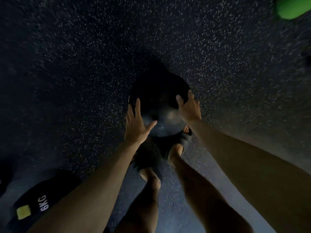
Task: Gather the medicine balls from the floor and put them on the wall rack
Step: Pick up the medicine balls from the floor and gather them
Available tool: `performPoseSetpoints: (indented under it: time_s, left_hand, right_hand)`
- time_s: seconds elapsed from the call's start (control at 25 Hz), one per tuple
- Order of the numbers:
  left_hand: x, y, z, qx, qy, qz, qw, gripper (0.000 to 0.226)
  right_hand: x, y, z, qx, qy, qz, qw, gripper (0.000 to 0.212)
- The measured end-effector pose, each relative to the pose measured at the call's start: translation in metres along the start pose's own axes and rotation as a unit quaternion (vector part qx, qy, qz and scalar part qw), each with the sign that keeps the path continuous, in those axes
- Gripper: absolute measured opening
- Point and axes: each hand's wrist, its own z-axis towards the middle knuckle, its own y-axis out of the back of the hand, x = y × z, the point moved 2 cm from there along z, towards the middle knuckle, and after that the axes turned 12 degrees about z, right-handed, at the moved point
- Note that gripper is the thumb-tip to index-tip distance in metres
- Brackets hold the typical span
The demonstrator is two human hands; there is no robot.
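Black against the speckled rubber floor (67, 81), the medicine ball (159, 101) is just in front of your feet (175, 151), your left hand (137, 122) and right hand (189, 109) spread wide on its sides, so slide both palms lower before you lift.

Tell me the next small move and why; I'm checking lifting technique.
Probably squeeze inward and lift: the left hand and right hand flank the dark medicine ball, which seems to rest on the speckled floor.
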Motion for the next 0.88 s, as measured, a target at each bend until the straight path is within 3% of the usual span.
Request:
performPoseSetpoints:
  time_s: [0.08, 0.24, 0.4, 0.52, 0.72, 0.88]
  left_hand:
    - [-0.016, 0.010, 0.019, -0.013, -0.002, 0.019, 1.000, 0.100]
    - [-0.055, 0.043, 0.080, -0.031, 0.039, -0.007, 0.999, 0.087]
    - [-0.090, 0.079, 0.145, -0.044, 0.092, -0.044, 0.994, 0.077]
    - [-0.100, 0.096, 0.174, -0.051, 0.056, -0.058, 0.995, 0.074]
    - [-0.084, 0.110, 0.183, -0.073, -0.081, -0.059, 0.992, 0.085]
    - [-0.089, 0.108, 0.189, -0.018, -0.064, -0.043, 0.997, 0.099]
  right_hand:
    - [0.022, 0.014, 0.022, -0.012, -0.001, 0.019, 1.000, 0.071]
    - [0.043, 0.032, 0.021, -0.001, 0.103, -0.016, 0.995, 0.070]
    - [0.050, 0.025, 0.001, 0.013, 0.195, -0.083, 0.977, 0.089]
    - [0.075, 0.020, 0.013, -0.001, 0.172, -0.073, 0.982, 0.100]
    - [0.137, 0.043, 0.072, -0.015, 0.125, -0.054, 0.991, 0.096]
    - [0.175, 0.070, 0.127, -0.067, 0.069, 0.034, 0.995, 0.078]
